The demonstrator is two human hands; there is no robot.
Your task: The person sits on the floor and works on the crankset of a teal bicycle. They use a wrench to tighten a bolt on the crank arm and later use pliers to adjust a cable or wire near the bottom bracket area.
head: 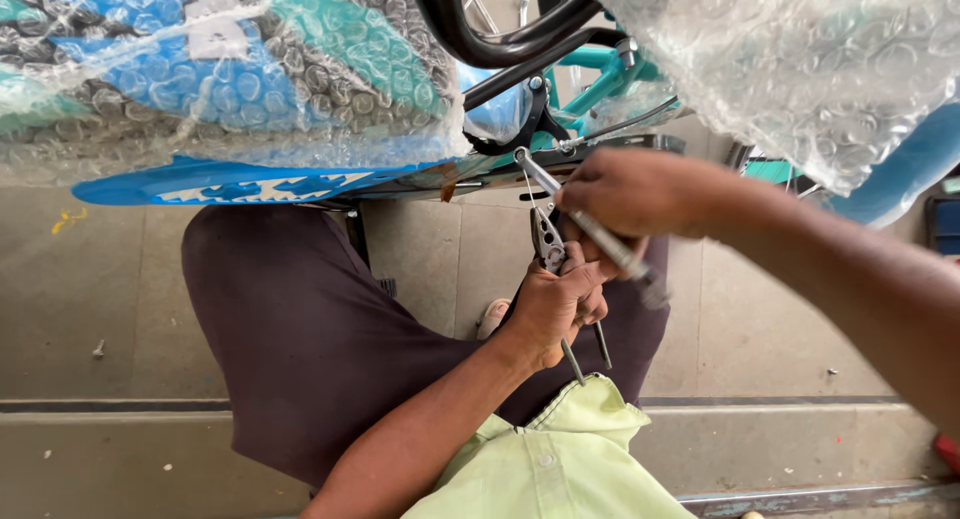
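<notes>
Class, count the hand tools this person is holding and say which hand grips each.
2. The pliers are in the left hand; the spanner is in the right hand, its head at the bicycle's brake. Others may be hidden.

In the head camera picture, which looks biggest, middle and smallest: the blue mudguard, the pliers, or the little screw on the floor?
1. Blue mudguard, by far the longest.
2. Pliers, gripped in the left hand; only partly visible.
3. Screw, tiny.
The mudguard sits nearer the camera, but the order looks safe.

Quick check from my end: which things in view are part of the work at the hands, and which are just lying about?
In use:
- pliers in left hand
- spanner in right hand
- bicycle frame, bubble-wrapped

Lying about:
- small screw on the floor
- yellow scrap on the floor
</notes>
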